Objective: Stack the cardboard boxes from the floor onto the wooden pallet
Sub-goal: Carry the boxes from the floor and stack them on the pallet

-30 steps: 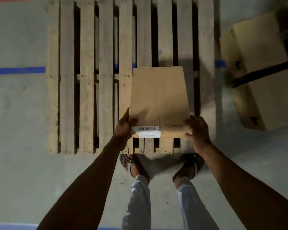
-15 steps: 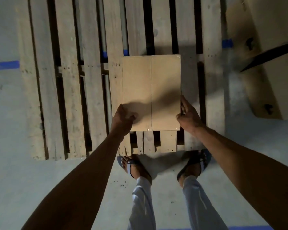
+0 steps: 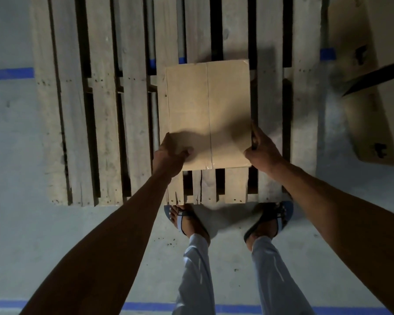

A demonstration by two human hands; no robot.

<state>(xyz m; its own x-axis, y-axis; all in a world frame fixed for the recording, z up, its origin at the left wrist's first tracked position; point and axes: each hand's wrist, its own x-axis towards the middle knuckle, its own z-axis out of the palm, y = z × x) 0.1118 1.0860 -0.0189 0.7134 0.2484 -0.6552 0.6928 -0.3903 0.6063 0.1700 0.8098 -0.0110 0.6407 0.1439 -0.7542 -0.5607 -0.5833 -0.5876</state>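
Two hands grip one cardboard box (image 3: pixel 208 112) at its near corners: the left hand (image 3: pixel 168 155) with thumb on top and fingers closed round the left edge, the right hand (image 3: pixel 263 151) wrapped round the right edge. It lies over the wooden pallet (image 3: pixel 105 110), seemingly resting on its slats. More cardboard boxes (image 3: pixel 373 87) stand on the floor (image 3: pixel 21 235) just right of the pallet.

Head camera looks steeply down (close) over the pallet (image 3: pixel 132 110).
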